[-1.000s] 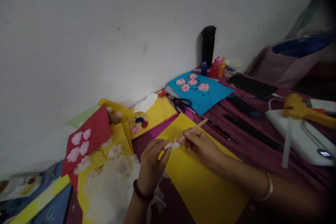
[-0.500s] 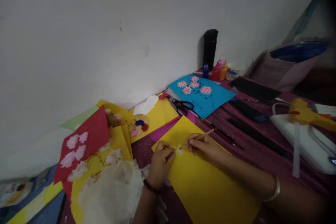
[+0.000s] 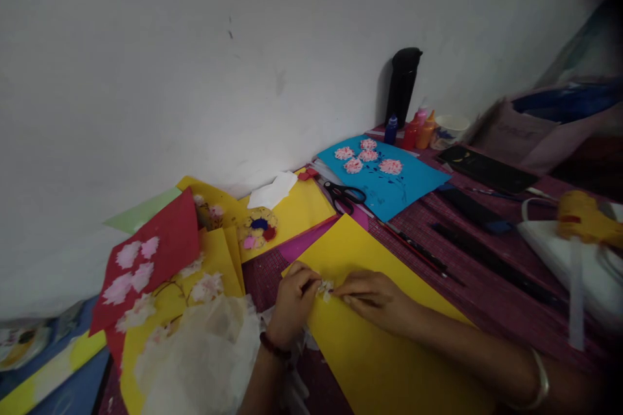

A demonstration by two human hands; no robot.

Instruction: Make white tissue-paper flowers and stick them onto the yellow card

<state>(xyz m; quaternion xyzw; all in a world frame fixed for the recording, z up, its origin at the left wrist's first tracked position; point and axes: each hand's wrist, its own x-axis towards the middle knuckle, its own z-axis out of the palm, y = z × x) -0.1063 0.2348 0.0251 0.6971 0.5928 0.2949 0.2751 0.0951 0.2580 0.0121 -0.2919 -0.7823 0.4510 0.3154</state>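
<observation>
A sheet of yellow paper lies under both hands. On its upper left part sits a small white paper flower. My left hand is closed in a pinch at the flower's left edge. My right hand reaches in from the right with its fingers pressed together, their tips at the flower's right side. The thin wooden stick held in those fingers is mostly hidden now.
Crumpled white tissue and decorated red paper lie left. Scissors and a blue flower sheet lie beyond. A black bottle, paint bottles, brushes and a yellow glue gun are right.
My right hand has turned flatter and lower, its fingertips now pointing left at the flower. The stick's rear end no longer shows. My left hand stays at the flower; the view has shifted slightly.
</observation>
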